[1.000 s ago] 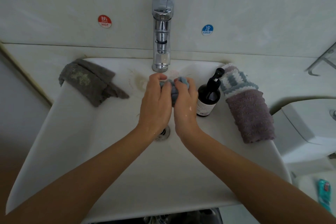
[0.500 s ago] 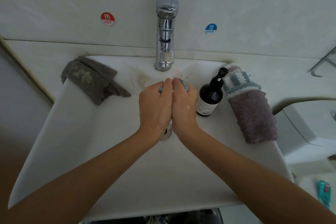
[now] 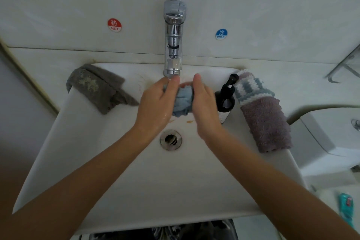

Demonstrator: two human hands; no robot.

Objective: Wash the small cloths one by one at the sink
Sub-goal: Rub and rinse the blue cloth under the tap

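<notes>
White porcelain fills most of my view: the sink [image 3: 81, 158] slopes toward its drain [image 3: 170, 140] at centre. At upper centre the faucet [image 3: 173, 45] hangs over my work, so I hold the blue cloth [image 3: 182, 101] right under its spout. My left hand [image 3: 157, 103] and right hand [image 3: 203, 107] flank it, fingers curled and pressing it between them. A grey cloth [image 3: 97, 87] waits on the upper left rim, a purple cloth [image 3: 265, 122] and soap bottle [image 3: 226, 99] at right, within reach.
</notes>
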